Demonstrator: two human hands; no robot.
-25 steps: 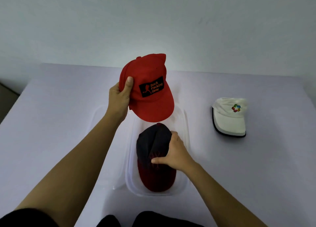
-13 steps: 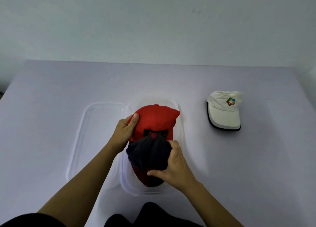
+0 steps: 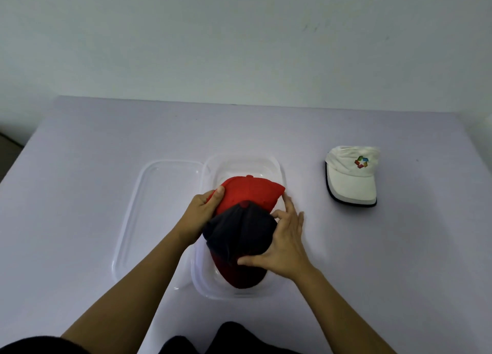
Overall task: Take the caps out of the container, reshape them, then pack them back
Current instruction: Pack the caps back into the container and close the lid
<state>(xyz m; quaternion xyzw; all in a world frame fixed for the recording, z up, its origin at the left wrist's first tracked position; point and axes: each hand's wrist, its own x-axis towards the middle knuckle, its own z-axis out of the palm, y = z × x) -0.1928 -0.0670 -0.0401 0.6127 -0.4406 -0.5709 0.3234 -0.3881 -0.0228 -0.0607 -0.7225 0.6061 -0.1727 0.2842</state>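
Note:
A clear plastic container [image 3: 277,167] stands in the middle of the table. Inside it lies a dark navy cap with a dark red brim [image 3: 239,236]. A bright red cap [image 3: 250,194] sits in the far half, its brim tucked under the navy crown. My left hand [image 3: 202,210] grips the red cap's left side, thumb on top. My right hand [image 3: 285,241] rests over the navy cap's right side, fingers spread and thumb pressing near the brim. A white cap with a coloured logo [image 3: 351,175] lies on the table to the right.
The container's clear lid [image 3: 149,207] lies flat just left of the container. The table has a pale lilac cover [image 3: 80,167] and ends at a plain wall behind. Dark clothing shows at the bottom edge.
My left hand brought the red cap down from the air into the container, behind the navy cap. My right hand shifted on the navy cap and its fingers spread toward the red cap.

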